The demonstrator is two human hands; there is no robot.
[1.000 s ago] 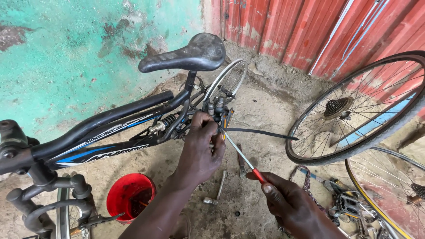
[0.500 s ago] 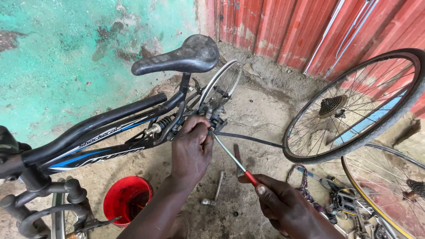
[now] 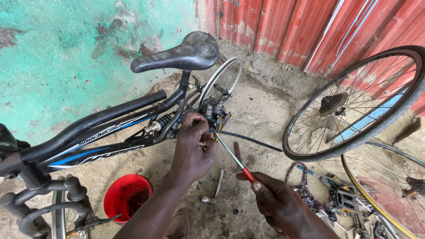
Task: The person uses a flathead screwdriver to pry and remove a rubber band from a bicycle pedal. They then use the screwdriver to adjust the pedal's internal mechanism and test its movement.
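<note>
1. The left hand (image 3: 191,150) is up at the middle of the black and blue bicycle frame (image 3: 102,141), just under the black saddle (image 3: 181,55). Its fingers are curled tight around a small metal part there.
2. The right hand (image 3: 279,201) is lower and nearer the camera. Its fingers are closed on the red handle of a thin metal screwdriver (image 3: 230,152).
3. The screwdriver slants up and left from the right hand. Its tip sits right beside the left fingers, at the frame.
4. A red plastic bucket (image 3: 126,201) stands on the dirt floor (image 3: 261,110). A loose spoked wheel (image 3: 354,102) leans on the right.
</note>
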